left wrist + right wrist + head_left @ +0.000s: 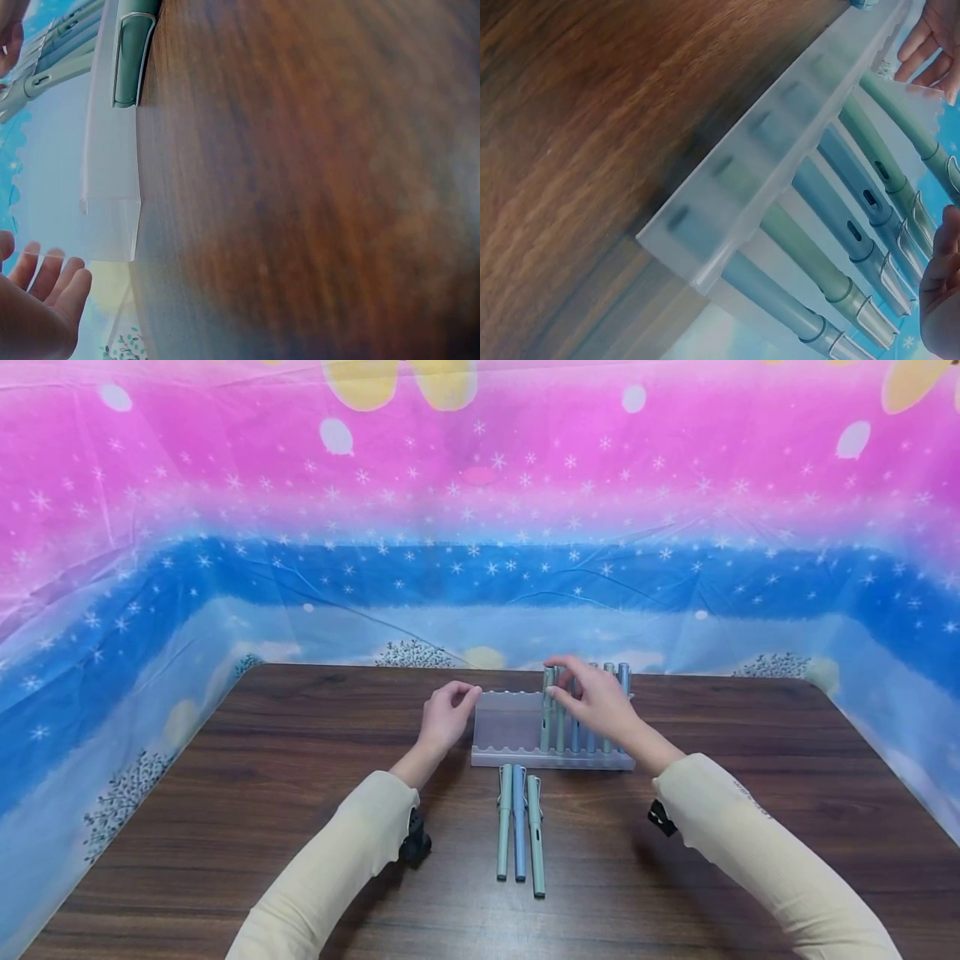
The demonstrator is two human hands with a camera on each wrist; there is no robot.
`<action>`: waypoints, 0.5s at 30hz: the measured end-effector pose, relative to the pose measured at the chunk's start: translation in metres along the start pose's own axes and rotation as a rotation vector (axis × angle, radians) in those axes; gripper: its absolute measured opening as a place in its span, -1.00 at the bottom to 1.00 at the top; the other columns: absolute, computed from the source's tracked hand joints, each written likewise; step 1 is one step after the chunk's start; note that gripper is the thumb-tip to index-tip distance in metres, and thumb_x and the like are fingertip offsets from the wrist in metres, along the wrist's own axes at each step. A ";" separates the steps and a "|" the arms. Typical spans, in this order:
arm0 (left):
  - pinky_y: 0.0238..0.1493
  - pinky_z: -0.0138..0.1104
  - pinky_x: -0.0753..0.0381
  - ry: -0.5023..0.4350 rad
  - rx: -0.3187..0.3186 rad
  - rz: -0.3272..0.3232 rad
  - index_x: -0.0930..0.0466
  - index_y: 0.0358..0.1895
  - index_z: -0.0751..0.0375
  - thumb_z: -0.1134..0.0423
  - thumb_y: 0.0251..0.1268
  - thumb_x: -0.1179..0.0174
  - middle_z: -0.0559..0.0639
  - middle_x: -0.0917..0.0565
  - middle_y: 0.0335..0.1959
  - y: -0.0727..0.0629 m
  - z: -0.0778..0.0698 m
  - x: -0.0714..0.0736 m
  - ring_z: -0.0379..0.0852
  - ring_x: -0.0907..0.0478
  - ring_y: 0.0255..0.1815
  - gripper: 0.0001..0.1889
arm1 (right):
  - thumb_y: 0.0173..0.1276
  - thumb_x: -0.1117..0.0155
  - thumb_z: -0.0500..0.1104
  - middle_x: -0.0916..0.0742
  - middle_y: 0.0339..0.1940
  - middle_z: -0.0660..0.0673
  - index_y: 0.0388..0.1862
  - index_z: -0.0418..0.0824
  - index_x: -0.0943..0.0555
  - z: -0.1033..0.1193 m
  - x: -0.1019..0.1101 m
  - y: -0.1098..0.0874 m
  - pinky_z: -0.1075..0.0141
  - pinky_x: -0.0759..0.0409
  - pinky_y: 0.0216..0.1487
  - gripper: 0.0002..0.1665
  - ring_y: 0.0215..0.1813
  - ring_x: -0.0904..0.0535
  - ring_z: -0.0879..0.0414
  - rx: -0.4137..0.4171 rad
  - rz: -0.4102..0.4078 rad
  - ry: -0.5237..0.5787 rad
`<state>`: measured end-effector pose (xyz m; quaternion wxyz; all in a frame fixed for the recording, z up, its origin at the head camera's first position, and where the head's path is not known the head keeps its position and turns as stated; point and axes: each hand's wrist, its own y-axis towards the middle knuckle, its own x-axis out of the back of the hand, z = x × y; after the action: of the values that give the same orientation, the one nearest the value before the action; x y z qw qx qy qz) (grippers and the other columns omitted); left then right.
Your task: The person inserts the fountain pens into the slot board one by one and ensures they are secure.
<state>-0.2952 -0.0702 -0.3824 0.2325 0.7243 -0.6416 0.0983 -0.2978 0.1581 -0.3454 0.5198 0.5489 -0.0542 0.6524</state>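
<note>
A clear pen rack (510, 758) with a notched back panel stands on the table. My left hand (444, 717) pinches the upper left corner of its panel; in the left wrist view, fingers (67, 289) lie around the panel's edge. My right hand (600, 697) holds a green pen (545, 722) near its capped top, with its lower end at the rack's front ledge. To the right of that pen, several green and blue pens (840, 210) lean side by side in the rack's slots, partly hidden by the right hand in the head view.
On the table in front of the rack lie a green pen (504, 827), a blue pen (519, 827) and another green pen (536, 843), side by side. The brown wooden table (262, 793) ends at a patterned cloth backdrop (420, 568).
</note>
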 end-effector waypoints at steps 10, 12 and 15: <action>-0.17 -0.24 -0.44 -0.007 -0.006 -0.001 -0.55 -0.18 0.27 0.12 0.26 -0.03 0.07 -0.59 -0.26 -0.001 0.000 0.000 -0.05 -0.50 -0.27 -0.72 | 0.17 -0.25 -0.05 -0.45 -0.72 0.08 0.28 -0.02 -0.23 0.002 0.000 -0.001 0.32 -0.24 -0.73 -0.30 -0.73 -0.30 0.18 -0.098 0.116 -0.080; -0.18 -0.24 -0.45 -0.011 -0.005 -0.002 -0.55 -0.19 0.27 0.12 0.26 -0.03 0.07 -0.59 -0.27 -0.001 0.000 -0.001 -0.06 -0.51 -0.29 -0.73 | 0.17 -0.25 -0.05 -0.45 -0.72 0.08 0.28 -0.03 -0.23 0.002 0.001 -0.001 0.32 -0.23 -0.74 -0.30 -0.74 -0.29 0.17 -0.105 0.120 -0.086; -0.19 -0.24 -0.46 -0.017 -0.003 -0.002 -0.55 -0.19 0.27 0.13 0.26 -0.03 0.07 -0.59 -0.28 -0.001 -0.001 -0.001 -0.06 -0.52 -0.31 -0.73 | 0.16 -0.25 -0.05 -0.46 -0.72 0.06 0.28 -0.04 -0.23 0.003 0.002 0.001 0.32 -0.25 -0.73 -0.29 -0.73 -0.31 0.17 -0.120 0.133 -0.095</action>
<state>-0.2947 -0.0691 -0.3823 0.2281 0.7256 -0.6428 0.0909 -0.2959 0.1567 -0.3423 0.5042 0.5422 -0.1541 0.6542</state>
